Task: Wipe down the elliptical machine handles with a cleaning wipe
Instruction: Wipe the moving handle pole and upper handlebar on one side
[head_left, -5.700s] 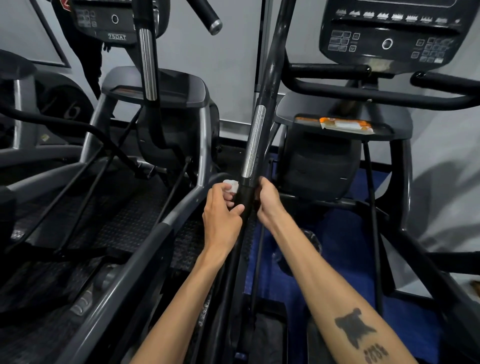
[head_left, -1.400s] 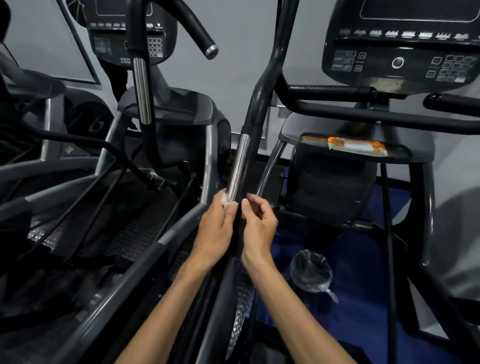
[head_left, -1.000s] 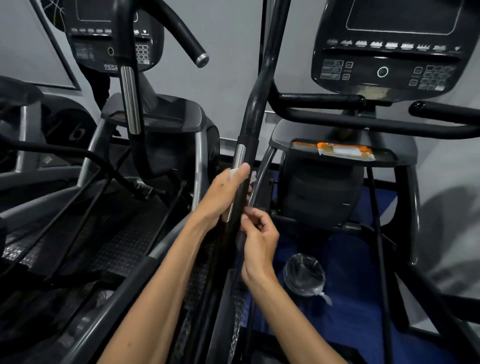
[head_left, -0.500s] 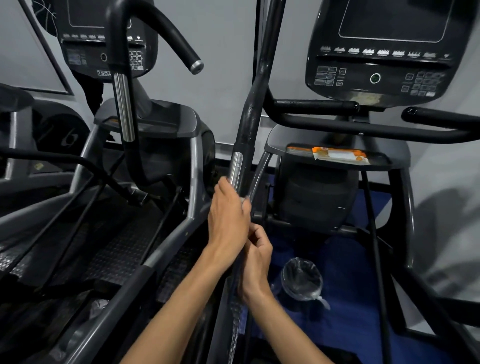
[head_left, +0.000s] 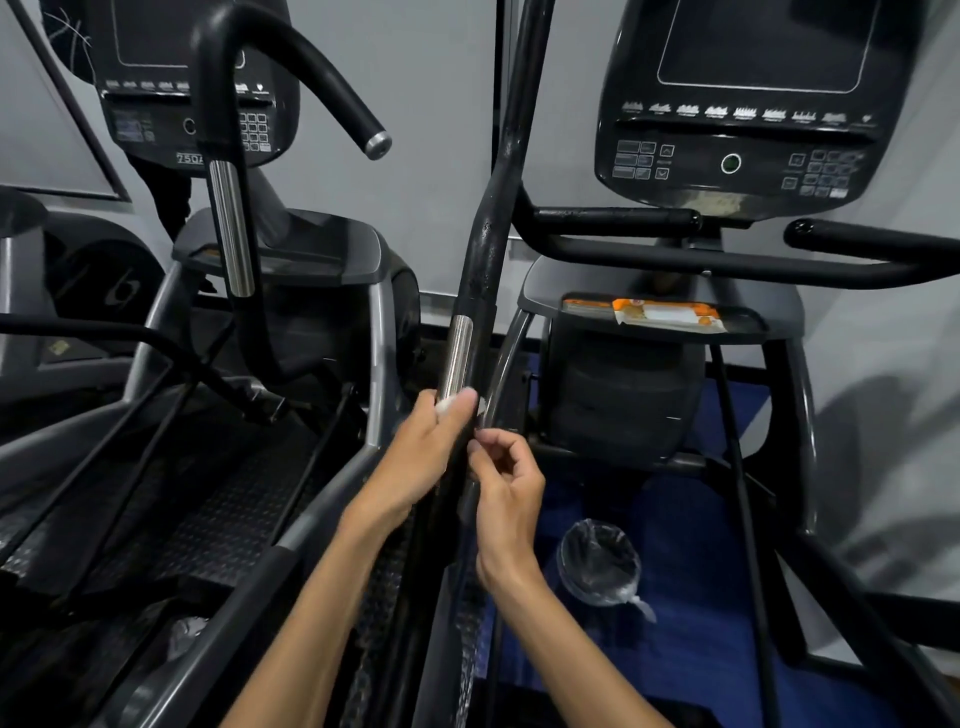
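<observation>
Since half a second ago the left hand (head_left: 426, 457) has slid down the handle (head_left: 460, 358), gripping a mostly hidden wipe (head_left: 445, 404) at centre frame, while the right hand (head_left: 506, 493) pinches the bar just below.

hands (head_left: 431, 447): 2 | consoles (head_left: 748, 104): 2 | wipe (head_left: 448, 404): 1 | wipe packs (head_left: 667, 315): 1 | lined bins (head_left: 598, 562): 1

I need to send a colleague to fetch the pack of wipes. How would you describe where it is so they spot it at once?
Find the right-hand elliptical, the one with the larger dark console. Just below its horizontal black bars, a grey tray juts out, and the wipes pack lies flat on it. It is the only orange-and-white item among black and grey machine parts.
</observation>
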